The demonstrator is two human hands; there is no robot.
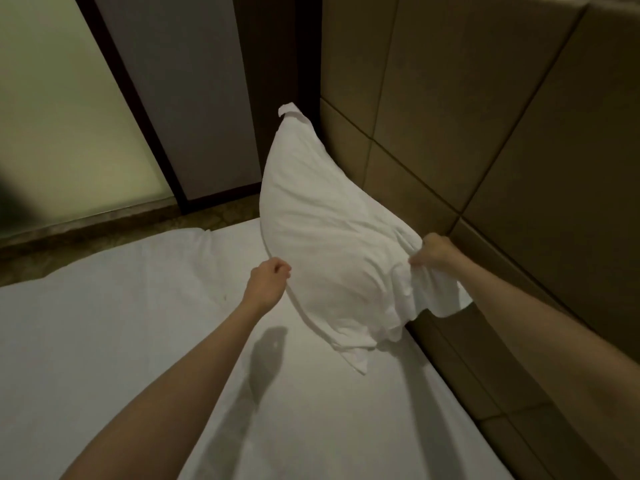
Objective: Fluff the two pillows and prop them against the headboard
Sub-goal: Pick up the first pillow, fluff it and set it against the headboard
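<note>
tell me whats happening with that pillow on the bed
A person is handling one white pillow at the corner of the bed, next to the padded headboard. The right hand has a grip on the loose pillowcase at its upper edge, and the left hand is closed on the opposite edge. The pillow stands tilted toward the headboard. Only this one pillow is in view.

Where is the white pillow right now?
In the head view, the pillow stands right of centre on the bed, beside the padded headboard, gripped by both hands.
</note>
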